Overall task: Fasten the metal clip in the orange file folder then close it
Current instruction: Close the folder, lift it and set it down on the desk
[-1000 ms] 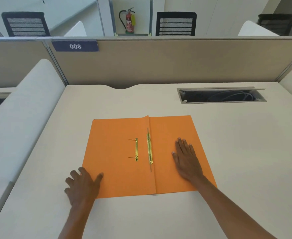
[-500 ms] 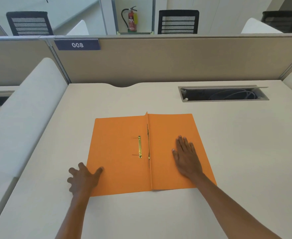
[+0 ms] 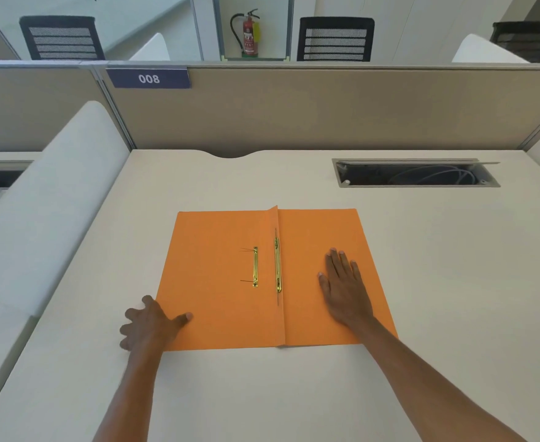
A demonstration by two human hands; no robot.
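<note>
**Two flat hands, one thin card folder, nothing gripped**

Two open palms are all that touch the orange file folder, and neither has hold of anything. The right hand lies flat with fingers spread on the folder's right leaf, just right of the spine fold. The left hand rests at the folder's near-left corner, thumb on the card and fingers splayed off its edge onto the desk; whether the fingers are under the edge cannot be told.

The folder lies open on the pale, matte desk, roughly central, well short of the cable tray cutout beyond its far-right corner. It looks like thin, smooth card: light, bendable, likely to slide on this surface unless pinned, and easy to crease. The spine flap stands slightly proud along the fold.

On the left leaf, just left of the fold, sits the metal clip, a narrow brass-coloured bar with two thin prongs pointing left. A second, longer brass strip runs along the fold itself. Both look like thin sheet metal, springy and possibly sharp-edged, best worked with fingertips, bending the prongs flat.

For closing, the left leaf's outer edge near the left hand seems the natural place to lift, with the right palm holding the other leaf still.
</note>
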